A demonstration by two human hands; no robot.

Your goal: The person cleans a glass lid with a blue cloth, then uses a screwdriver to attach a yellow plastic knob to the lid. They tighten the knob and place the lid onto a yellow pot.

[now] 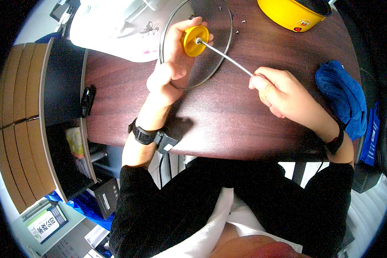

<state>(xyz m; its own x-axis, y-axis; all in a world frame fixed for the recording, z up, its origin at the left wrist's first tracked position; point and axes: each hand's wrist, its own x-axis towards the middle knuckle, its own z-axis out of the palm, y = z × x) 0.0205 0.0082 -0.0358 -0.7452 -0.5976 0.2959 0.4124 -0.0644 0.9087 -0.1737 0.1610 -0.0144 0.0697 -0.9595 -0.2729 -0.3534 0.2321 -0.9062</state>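
My left hand (171,64) is closed around a round glass lid (217,53) with a metal rim, held tilted above the table. Its fingers reach around the lid's yellow knob (191,48). A pale screw or fitting shows at the knob's centre. In my right hand (284,92) is a screwdriver (234,62); the handle is hidden inside the closed fingers. Its long metal shaft slopes up to the left, and the tip meets the knob's centre. Whether the tip is seated I cannot tell. Several small screws (244,21) lie on the table beyond the lid.
A yellow pot (284,13) stands at the far right of the brown table (253,124). Nearer on that side lies a blue towel (342,92). A white bag (112,32) covers the far left. Left of the table is a shelf unit (64,73).
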